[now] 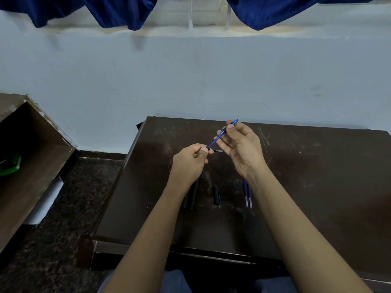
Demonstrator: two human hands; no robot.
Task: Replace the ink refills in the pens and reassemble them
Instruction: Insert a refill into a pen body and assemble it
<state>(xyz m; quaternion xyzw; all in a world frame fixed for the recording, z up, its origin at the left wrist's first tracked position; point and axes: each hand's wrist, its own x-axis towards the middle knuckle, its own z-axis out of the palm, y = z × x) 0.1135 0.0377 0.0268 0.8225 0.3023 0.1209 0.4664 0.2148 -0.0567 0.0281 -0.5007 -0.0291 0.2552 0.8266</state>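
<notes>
I hold a translucent blue pen (220, 136) slantwise above the dark brown table (317, 170). My right hand (241, 149) pinches its upper end between thumb and fingers. My left hand (190, 161) grips its lower end at a small black tip piece. A short black-and-silver piece (218, 151) shows just right of my left thumb; whether it is held or lies on the table is unclear. On the table lie two thin blue refills (248, 194) under my right wrist, a black pen cap (216, 195) and dark pens (193, 194) partly hidden by my left forearm.
A brown open box or shelf (31, 157) stands at the left with something green (9, 168) inside. A pale blue wall (190, 77) rises behind the table, with dark blue cloth (118, 11) hanging above. Dark speckled floor (63, 218) lies left of the table.
</notes>
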